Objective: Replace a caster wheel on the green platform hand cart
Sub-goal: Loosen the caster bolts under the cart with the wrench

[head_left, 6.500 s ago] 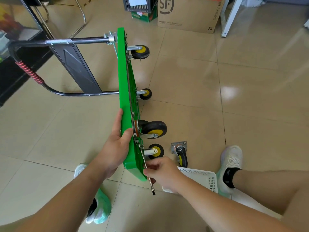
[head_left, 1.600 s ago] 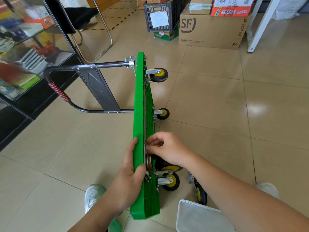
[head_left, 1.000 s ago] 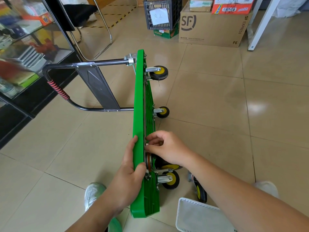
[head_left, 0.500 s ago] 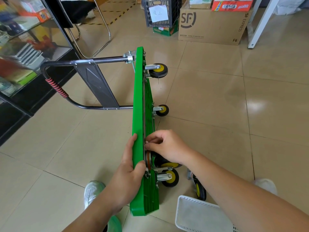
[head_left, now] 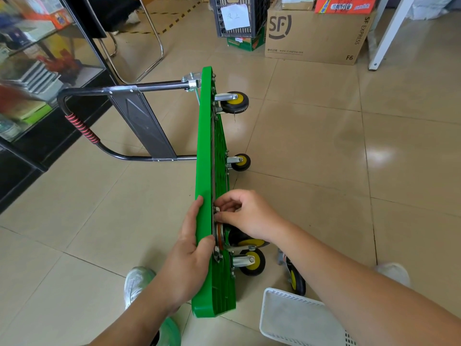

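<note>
From the head view, the green platform cart (head_left: 205,158) stands on its long edge. Its long axis runs away from us, handle (head_left: 82,128) end far, wheels pointing right. Our left hand (head_left: 189,250) clamps the top edge, thumb on the underside. Just right of it, our right hand (head_left: 247,216) pinches its curled fingertips on the upper corner of the mount plate (head_left: 216,254) of the caster wheel (head_left: 245,242). We cannot tell whether they hold a fastener. A loose caster (head_left: 296,280) lies beneath that forearm.

The room is bright. A white shine sits on the floor tiles (head_left: 379,156). The glass cabinet (head_left: 30,71) at the left looks blurry.
</note>
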Demonstrator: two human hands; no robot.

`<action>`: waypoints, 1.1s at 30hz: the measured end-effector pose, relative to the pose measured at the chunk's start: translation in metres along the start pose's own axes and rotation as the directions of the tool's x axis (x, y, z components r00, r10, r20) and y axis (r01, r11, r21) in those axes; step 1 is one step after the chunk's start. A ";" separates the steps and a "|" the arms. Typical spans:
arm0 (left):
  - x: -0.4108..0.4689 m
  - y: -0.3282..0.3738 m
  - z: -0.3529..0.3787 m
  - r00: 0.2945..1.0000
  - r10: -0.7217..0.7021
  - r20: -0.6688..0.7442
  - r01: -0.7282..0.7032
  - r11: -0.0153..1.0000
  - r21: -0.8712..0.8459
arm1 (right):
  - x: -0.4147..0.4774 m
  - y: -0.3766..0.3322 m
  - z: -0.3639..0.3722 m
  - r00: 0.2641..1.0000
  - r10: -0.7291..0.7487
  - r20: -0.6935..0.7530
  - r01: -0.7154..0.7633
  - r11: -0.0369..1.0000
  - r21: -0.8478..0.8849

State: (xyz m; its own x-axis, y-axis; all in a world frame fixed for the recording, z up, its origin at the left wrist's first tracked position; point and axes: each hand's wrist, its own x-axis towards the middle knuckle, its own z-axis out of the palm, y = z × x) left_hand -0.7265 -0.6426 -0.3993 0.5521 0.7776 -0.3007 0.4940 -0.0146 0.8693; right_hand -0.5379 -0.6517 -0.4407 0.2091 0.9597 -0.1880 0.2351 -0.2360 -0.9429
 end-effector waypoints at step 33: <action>-0.006 0.003 0.004 1.000 -0.014 -0.021 0.013 0.999 -0.040 | -0.140 0.078 -0.026 0.825 0.340 -0.451 -0.252 0.936 0.245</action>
State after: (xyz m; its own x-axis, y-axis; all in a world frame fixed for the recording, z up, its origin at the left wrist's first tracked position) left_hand -0.7260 -0.6498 -0.3960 0.5308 0.7907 -0.3049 0.4742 0.0210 0.8801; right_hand -0.5238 -0.8088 -0.4809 0.6808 0.6425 -0.3517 -0.0654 -0.4249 -0.9029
